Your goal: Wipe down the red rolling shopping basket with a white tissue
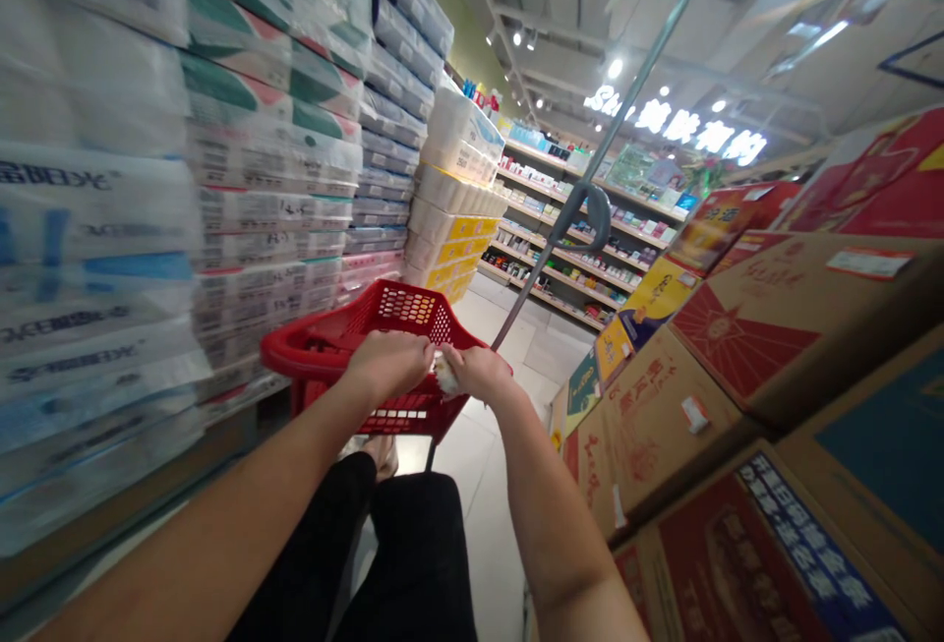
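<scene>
A red plastic shopping basket (413, 306) with perforated walls stands in front of my legs, tilted in the view. Closed over its near rim is my left hand (389, 365), knuckles up. Close beside it, at the basket's right corner, my right hand (478, 373) is closed with the thumb pointing left. A small crumpled white thing (445, 375) shows between the two hands, under the right fingers; its kind cannot be made out. The right palm and the undersides of both hands are hidden.
Tall stacks of wrapped tissue packs (272, 150) line the left. Cardboard cartons (649, 406) are piled on the right. A slanting metal pole with a grey hook (590, 219) rises just beyond the basket. Stocked shelves (567, 229) stand behind, across a pale tiled floor (472, 485).
</scene>
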